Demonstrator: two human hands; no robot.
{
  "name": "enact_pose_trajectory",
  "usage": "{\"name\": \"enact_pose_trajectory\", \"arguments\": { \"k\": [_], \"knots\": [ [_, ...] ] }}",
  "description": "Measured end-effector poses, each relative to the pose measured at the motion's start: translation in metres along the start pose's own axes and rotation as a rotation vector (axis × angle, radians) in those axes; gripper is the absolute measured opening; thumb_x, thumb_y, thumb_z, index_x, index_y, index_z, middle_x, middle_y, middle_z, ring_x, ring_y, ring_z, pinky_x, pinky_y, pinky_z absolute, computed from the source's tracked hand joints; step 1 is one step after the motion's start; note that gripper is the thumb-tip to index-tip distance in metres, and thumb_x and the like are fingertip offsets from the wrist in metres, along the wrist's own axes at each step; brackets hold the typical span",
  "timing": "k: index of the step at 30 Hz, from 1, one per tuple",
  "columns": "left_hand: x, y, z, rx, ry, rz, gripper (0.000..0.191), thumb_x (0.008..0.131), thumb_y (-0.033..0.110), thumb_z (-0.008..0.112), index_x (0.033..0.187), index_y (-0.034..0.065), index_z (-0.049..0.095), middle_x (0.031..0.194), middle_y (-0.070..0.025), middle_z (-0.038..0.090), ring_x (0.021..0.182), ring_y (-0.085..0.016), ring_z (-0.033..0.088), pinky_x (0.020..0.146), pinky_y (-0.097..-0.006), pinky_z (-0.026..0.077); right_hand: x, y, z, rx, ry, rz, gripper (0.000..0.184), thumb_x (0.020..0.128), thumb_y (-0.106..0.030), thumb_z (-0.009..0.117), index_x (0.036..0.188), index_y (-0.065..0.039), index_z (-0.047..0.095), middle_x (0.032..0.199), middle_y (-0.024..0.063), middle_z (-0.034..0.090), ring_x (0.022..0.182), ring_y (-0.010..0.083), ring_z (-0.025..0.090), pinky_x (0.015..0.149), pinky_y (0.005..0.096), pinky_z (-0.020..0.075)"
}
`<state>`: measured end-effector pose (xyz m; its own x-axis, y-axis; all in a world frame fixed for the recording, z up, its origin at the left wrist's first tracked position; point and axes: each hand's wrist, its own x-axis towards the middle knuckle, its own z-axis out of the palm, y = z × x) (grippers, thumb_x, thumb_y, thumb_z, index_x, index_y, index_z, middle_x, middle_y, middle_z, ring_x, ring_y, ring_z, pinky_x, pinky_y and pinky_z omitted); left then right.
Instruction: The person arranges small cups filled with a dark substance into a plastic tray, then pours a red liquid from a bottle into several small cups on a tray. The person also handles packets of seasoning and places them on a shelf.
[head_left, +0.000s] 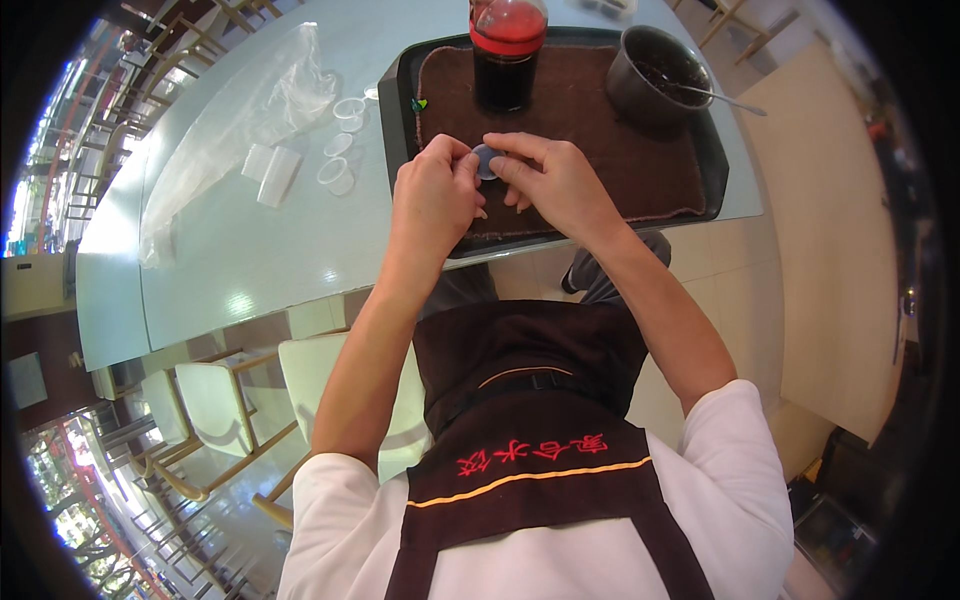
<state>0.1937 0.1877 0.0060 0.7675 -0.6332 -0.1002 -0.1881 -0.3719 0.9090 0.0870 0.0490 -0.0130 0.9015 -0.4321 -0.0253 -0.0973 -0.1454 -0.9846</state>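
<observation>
Between my left hand (441, 180) and my right hand (551, 176), a small round translucent plastic piece (487, 160), a lid or a small cup, is held by the fingertips of both. My hands are over the near part of a dark tray (390, 127) lined with a brown cloth (600, 161). Behind them on the cloth stands a clear container with a red band and dark liquid (507, 75). At the tray's back right is a metal pot (637, 94) with dark contents and a spoon (724, 97) leaning over its rim.
Left of the tray on the pale table (247, 277) lie small plastic cups and lids (335, 174), stacked cups or lids (277, 176) and a long clear plastic bag (232, 135). Chairs (217, 405) stand along the near edge. A wooden surface (832, 225) is at the right.
</observation>
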Motion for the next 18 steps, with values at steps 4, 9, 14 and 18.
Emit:
{"name": "enact_pose_trajectory", "arguments": {
  "k": [4, 9, 14, 18],
  "knots": [
    [-0.001, -0.001, 0.002, -0.035, 0.01, 0.011, 0.014, 0.106, 0.007, 0.064, 0.103, -0.0063, 0.068, 0.078, -0.0076, 0.069, 0.063, -0.012, 0.068, 0.056, -0.0282, 0.057, 0.002, -0.001, -0.002, 0.038, -0.02, 0.04, 0.04, 0.101, -0.013, 0.072, 0.135, 0.006, 0.069, 0.101, 0.0115, 0.078, 0.07, 0.0119, 0.068, 0.065, 0.0285, 0.0589],
    [0.004, -0.002, -0.006, -0.109, -0.062, -0.037, 0.013, 0.105, 0.006, 0.064, 0.105, -0.007, 0.067, 0.082, -0.0084, 0.07, 0.067, -0.012, 0.069, 0.06, -0.0272, 0.059, -0.003, -0.003, 0.002, 0.004, 0.002, 0.046, 0.04, 0.103, -0.015, 0.072, 0.139, 0.001, 0.069, 0.095, 0.0053, 0.075, 0.072, 0.0081, 0.065, 0.067, 0.0251, 0.0572],
    [0.005, -0.003, -0.013, -0.176, -0.137, -0.059, 0.013, 0.105, 0.003, 0.064, 0.11, -0.0073, 0.068, 0.086, -0.0075, 0.069, 0.071, -0.011, 0.07, 0.063, -0.0264, 0.059, -0.004, -0.005, 0.001, -0.022, -0.006, 0.061, 0.04, 0.103, -0.016, 0.072, 0.139, 0.0, 0.07, 0.098, 0.0055, 0.076, 0.071, 0.008, 0.064, 0.065, 0.0259, 0.0564],
    [0.005, -0.004, -0.013, -0.129, -0.147, -0.059, 0.013, 0.105, 0.003, 0.063, 0.113, -0.0066, 0.068, 0.084, -0.0066, 0.069, 0.07, -0.011, 0.069, 0.063, -0.0262, 0.059, -0.002, -0.001, -0.002, -0.034, -0.021, 0.006, 0.039, 0.102, -0.014, 0.073, 0.137, 0.001, 0.07, 0.103, 0.0069, 0.076, 0.07, 0.0087, 0.065, 0.064, 0.0262, 0.0559]
  ]
}}
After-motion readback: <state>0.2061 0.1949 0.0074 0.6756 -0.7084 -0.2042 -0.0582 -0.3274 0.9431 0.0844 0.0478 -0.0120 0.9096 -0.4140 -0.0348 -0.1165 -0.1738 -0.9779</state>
